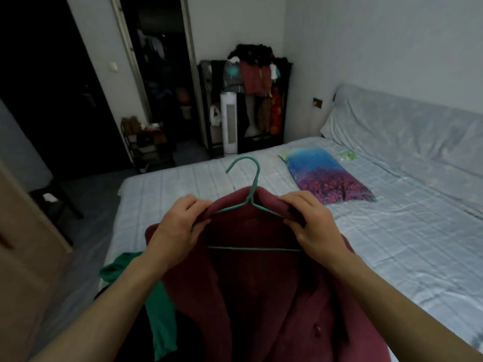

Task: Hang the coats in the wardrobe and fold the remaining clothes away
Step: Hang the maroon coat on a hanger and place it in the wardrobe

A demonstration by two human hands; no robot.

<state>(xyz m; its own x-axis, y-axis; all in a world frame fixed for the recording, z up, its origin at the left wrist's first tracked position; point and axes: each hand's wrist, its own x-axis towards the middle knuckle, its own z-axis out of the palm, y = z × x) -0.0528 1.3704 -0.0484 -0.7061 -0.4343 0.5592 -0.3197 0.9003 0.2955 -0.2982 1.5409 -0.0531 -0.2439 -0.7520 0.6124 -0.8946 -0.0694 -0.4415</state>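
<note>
A dark red coat (261, 296) hangs in front of me over the near edge of the bed, draped on a teal wire hanger (251, 194) whose hook points up. My left hand (180, 226) pinches the coat's collar at the hanger's left shoulder. My right hand (311, 220) grips the collar at the right shoulder. A green garment (159, 304) lies on the bed under my left forearm, beside dark clothing (141, 335) at the bottom of the view. An open clothes rack (248, 100) filled with garments stands against the far wall.
The bed (366, 257) with a pale checked sheet fills the right side, with a blue and purple pillow (326, 176) on it. A white tower fan (230, 121) stands by the rack. A shoe shelf (149, 145) and a dark doorway (162, 74) are at the left.
</note>
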